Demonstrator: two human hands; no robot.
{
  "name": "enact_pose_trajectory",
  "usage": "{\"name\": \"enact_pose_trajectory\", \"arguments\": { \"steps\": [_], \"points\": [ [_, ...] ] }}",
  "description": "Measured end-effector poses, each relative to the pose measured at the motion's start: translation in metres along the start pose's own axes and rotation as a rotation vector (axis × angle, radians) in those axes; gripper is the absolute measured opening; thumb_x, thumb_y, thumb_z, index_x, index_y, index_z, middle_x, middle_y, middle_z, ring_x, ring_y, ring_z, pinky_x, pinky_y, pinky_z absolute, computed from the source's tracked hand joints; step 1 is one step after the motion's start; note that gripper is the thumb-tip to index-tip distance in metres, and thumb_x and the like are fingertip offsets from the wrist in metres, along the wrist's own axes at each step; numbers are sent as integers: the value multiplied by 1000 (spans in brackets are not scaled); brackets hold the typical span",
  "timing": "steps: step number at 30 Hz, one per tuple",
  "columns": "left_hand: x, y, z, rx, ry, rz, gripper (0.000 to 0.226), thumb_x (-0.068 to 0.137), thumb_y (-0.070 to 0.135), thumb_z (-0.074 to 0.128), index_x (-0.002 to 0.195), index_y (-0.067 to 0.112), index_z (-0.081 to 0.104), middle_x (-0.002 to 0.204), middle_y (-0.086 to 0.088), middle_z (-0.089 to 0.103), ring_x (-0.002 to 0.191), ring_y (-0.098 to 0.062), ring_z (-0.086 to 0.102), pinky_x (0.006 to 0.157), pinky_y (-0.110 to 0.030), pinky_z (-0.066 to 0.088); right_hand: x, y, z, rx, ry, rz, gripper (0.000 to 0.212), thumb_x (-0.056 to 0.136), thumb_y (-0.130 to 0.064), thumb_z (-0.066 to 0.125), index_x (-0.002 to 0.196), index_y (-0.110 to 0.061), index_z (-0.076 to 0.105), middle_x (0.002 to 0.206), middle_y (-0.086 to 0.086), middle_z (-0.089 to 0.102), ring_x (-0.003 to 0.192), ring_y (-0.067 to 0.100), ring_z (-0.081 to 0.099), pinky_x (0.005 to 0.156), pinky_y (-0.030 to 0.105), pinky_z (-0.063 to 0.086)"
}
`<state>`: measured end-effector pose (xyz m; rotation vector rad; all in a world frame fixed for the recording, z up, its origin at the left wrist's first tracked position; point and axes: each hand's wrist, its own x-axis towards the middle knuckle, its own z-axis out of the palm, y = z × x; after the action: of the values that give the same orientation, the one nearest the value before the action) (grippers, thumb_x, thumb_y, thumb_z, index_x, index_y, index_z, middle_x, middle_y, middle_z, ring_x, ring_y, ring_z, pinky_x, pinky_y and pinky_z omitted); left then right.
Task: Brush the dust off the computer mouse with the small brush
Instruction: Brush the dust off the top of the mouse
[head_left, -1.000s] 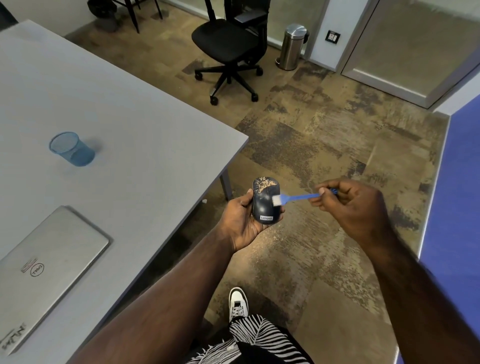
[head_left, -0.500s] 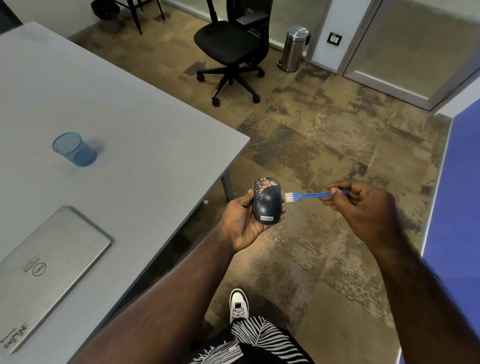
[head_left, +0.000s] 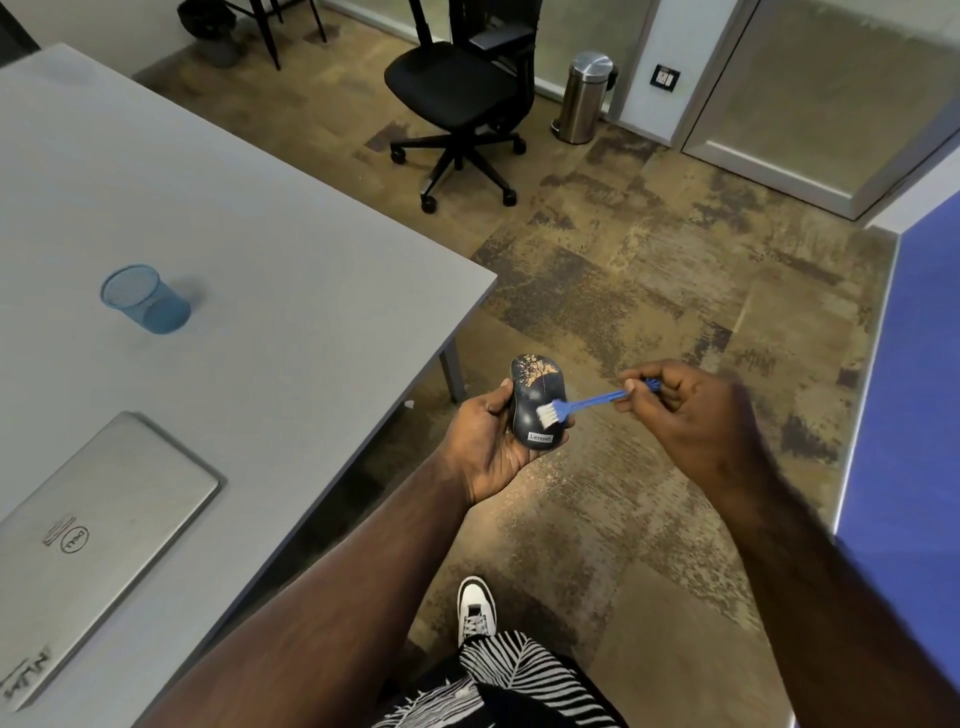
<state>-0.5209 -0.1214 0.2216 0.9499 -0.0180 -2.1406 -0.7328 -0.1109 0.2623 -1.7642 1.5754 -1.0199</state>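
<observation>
Fingers (head_left: 655, 385) of right hand (head_left: 691, 415) pinched on brush (head_left: 582, 402) handle end; bristles on mouse (head_left: 535, 402) at frame centre. Left hand (head_left: 485, 441) curled under mouse, over bare floor. Risks: handle twisting in light pinch; mouse dropping; dust near upper end missed.

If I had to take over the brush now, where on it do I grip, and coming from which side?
Grip the brush by the far end of its thin blue handle, coming from the right, as the right hand does. The bristle head rests on the mouse, held by the left hand.
</observation>
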Motion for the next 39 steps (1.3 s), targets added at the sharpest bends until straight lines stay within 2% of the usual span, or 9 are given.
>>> {"name": "enact_pose_trajectory", "arguments": {
  "steps": [3, 8, 13, 18, 23, 28, 33, 37, 39],
  "points": [
    [-2, 0, -1, 20, -2, -8, 48, 103, 36, 26, 124, 2, 54, 119, -23, 58, 98, -34, 60, 89, -42, 50, 6, 1, -5, 35, 163, 45, 16, 91, -18, 66, 104, -26, 71, 79, -14, 74, 72, -5, 73, 64, 16, 58],
    [-2, -2, 1, 25, -11, -10, 51, 103, 34, 28, 138, 0, 44, 122, -22, 57, 100, -32, 58, 92, -44, 48, 0, -4, 3, 79, -38, -10, 18, 88, -15, 68, 101, -28, 72, 78, -14, 76, 72, 0, 75, 61, 14, 57],
    [-2, -1, 1, 14, -10, -20, 45, 103, 33, 28, 132, 5, 49, 116, -20, 58, 97, -31, 59, 92, -44, 46, 10, -2, -4, 25, 207, 23, 17, 91, -18, 66, 106, -25, 70, 80, -15, 72, 70, -8, 71, 60, 10, 55],
    [-1, -3, 4, 29, -13, -11, 47, 103, 32, 28, 135, 2, 47, 115, -19, 59, 98, -30, 59, 93, -47, 44, 5, -7, 6, 62, -43, -13, 16, 88, -21, 67, 103, -24, 73, 79, -11, 76, 70, 3, 75, 60, 19, 59],
    [-2, -4, 2, 31, -23, -28, 41, 102, 33, 30, 122, 8, 55, 115, -16, 59, 98, -28, 60, 84, -44, 53, 15, -8, 1, 16, 174, 25, 18, 91, -18, 66, 106, -27, 70, 79, -12, 73, 70, -8, 71, 58, 10, 54],
    [-1, -4, 0, 114, -30, -27, 42, 102, 34, 30, 130, 11, 52, 111, -15, 61, 94, -29, 61, 82, -47, 52, 8, -10, 5, 13, -3, -48, 16, 88, -17, 68, 102, -22, 73, 79, -14, 74, 69, -2, 73, 59, 13, 56],
    [-2, -4, -2, 95, -57, -22, 39, 102, 32, 31, 133, 19, 50, 110, -16, 61, 94, -31, 61, 72, -43, 58, 16, -12, -6, -7, 150, -9, 19, 89, -23, 64, 107, -29, 68, 78, -14, 72, 70, -6, 72, 56, 11, 55],
    [0, -5, -2, 127, -67, -19, 42, 103, 33, 29, 129, 13, 54, 107, -17, 63, 95, -32, 61, 80, -44, 53, 11, -15, -3, 10, -40, -68, 16, 88, -18, 67, 103, -23, 72, 80, -14, 74, 69, -2, 74, 59, 16, 58],
    [0, -6, -2, 118, -66, -17, 40, 103, 34, 28, 119, 13, 59, 107, -17, 63, 96, -32, 61, 82, -44, 51, 12, -13, 0, -52, -14, -48, 15, 90, -17, 67, 103, -20, 73, 80, -10, 74, 69, -3, 73, 58, 16, 58]
  ]
}}
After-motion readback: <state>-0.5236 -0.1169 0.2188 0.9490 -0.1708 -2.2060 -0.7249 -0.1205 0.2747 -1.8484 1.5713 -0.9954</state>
